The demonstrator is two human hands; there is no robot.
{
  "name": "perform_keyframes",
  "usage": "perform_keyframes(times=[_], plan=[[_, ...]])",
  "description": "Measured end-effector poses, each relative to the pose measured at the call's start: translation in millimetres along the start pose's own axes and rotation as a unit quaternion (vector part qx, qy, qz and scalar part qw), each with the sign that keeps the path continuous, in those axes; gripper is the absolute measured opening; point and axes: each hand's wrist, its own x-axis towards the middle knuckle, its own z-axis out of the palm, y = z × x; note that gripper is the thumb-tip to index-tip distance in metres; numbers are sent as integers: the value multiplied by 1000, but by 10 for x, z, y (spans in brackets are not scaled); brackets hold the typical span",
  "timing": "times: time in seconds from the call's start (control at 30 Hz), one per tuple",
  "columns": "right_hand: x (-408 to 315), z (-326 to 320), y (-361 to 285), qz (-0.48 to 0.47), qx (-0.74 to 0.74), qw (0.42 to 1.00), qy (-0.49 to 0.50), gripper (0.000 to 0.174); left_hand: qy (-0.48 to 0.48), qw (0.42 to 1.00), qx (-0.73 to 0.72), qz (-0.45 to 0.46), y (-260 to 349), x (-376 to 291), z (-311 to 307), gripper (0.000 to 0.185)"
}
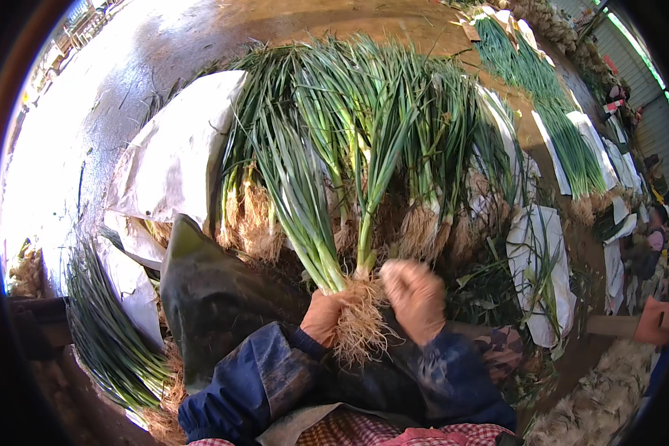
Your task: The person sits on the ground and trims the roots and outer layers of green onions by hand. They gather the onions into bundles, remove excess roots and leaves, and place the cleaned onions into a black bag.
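My left hand (322, 319) is closed around the white lower stalks of a bunch of green onions (306, 223), just above their tangle of pale roots (361, 329). The leaves fan upward, away from me. A separate green onion stalk (366, 234) rises at the bunch's right side, its base close to the roots. My right hand (415, 301), blurred, is beside that base with fingers curled; whether anything is pinched in it cannot be made out. Beyond both hands lies a wide heap of green onions (362, 111), with roots towards me.
White sacking (173, 145) covers something at left, near a bundled pile of green onions (117, 329). A white sheet (541, 273) lies to the right, with loose leaves (485, 284) beside it. Farther right are a long row of green onions (568, 134) and dry root trimmings (596, 390).
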Motion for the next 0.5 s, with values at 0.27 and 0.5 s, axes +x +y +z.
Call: perform_keyframes(times=[0.27, 0.5], plan=[[115, 279, 174, 135, 119, 963, -199, 40, -39, 996, -1, 75, 120, 62, -221, 24], [-310, -518, 106, 59, -123, 983, -121, 32, -126, 980, -152, 21, 372, -178, -385, 38]])
